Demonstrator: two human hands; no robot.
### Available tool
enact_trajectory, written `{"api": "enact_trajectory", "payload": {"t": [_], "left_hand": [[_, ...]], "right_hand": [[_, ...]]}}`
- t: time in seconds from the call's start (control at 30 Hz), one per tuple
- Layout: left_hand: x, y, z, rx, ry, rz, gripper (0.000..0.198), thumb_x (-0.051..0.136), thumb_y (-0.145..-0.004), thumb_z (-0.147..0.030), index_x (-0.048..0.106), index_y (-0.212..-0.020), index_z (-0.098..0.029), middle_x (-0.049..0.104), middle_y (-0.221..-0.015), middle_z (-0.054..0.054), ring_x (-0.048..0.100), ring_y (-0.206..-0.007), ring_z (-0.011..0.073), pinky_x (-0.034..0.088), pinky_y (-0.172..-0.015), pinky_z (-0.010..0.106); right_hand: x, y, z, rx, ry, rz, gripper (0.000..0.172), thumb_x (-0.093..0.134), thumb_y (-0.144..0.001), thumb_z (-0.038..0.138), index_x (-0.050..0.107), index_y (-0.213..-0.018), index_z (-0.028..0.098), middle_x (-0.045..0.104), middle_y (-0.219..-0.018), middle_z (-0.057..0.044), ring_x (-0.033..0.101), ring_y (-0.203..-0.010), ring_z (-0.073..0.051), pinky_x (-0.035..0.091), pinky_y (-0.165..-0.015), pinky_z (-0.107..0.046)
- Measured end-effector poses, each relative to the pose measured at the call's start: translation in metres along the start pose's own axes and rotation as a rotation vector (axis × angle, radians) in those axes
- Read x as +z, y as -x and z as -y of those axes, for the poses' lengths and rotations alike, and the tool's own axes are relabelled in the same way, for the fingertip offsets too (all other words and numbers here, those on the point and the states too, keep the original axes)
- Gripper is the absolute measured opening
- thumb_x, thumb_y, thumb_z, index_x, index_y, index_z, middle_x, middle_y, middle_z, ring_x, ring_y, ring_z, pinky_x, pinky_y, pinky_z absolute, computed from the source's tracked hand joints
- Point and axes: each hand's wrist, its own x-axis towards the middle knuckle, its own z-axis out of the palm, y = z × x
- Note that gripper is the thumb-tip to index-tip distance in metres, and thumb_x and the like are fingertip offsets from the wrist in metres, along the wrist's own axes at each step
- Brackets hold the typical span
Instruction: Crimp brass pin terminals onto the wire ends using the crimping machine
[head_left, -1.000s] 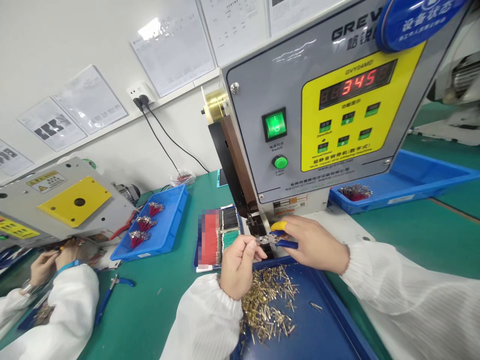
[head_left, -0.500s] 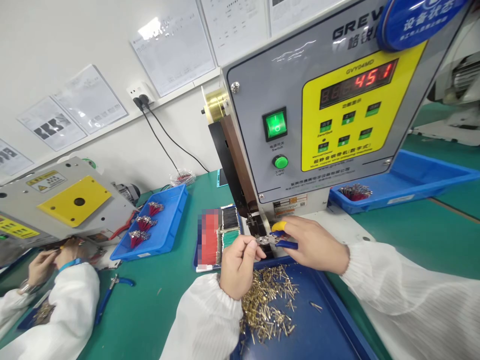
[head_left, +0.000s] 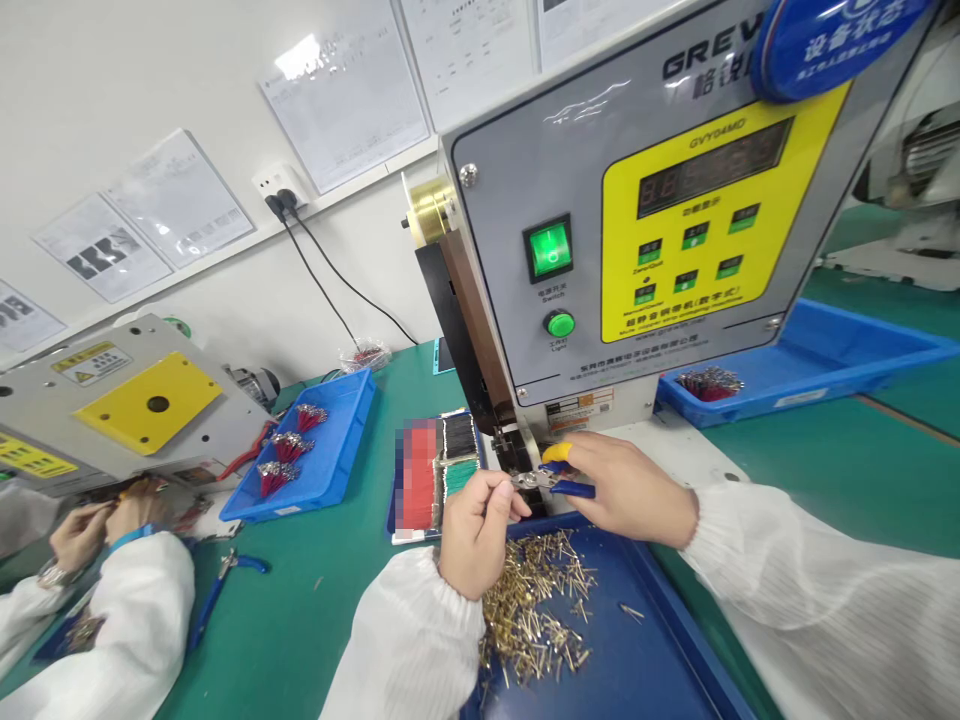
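Blue-handled pliers (head_left: 571, 488), in right hand (head_left: 630, 490), left hand (head_left: 476, 535) at tips

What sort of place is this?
Probably a wire-crimping factory bench: there's a crimping machine, a blue tray of brass terminals, and bundles of red wires nearby.

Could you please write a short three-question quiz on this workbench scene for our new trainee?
1. Which hand holds the blue-handled pliers?
2. True or false: the brass terminals lie in a dark blue tray.
3. Fill in the blank: the rocker switch on the crimping machine is lit ____.

Key: 1. The right hand. 2. True. 3. Green.
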Motion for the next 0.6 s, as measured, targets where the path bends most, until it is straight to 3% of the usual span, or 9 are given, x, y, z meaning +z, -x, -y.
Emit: {"api": "enact_trajectory", "payload": {"t": [0.6], "left_hand": [[0.0000, 0.0003, 0.0026, -0.004, -0.010, 0.006, 0.024, 0.045, -0.095, -0.035, 0.058, -0.085, -0.017, 0.067, -0.072, 0.002, 0.060, -0.066, 0.0113, 0.050, -0.065, 0.024]], "right_hand": [[0.0004, 0.0004, -0.0006, 0.013, -0.009, 0.009, 0.023, 0.057, -0.078, 0.023, 0.062, -0.099, 0.016, 0.066, -0.093, -0.011, 0.062, -0.087, -0.025, 0.050, -0.078, -0.039]]}}
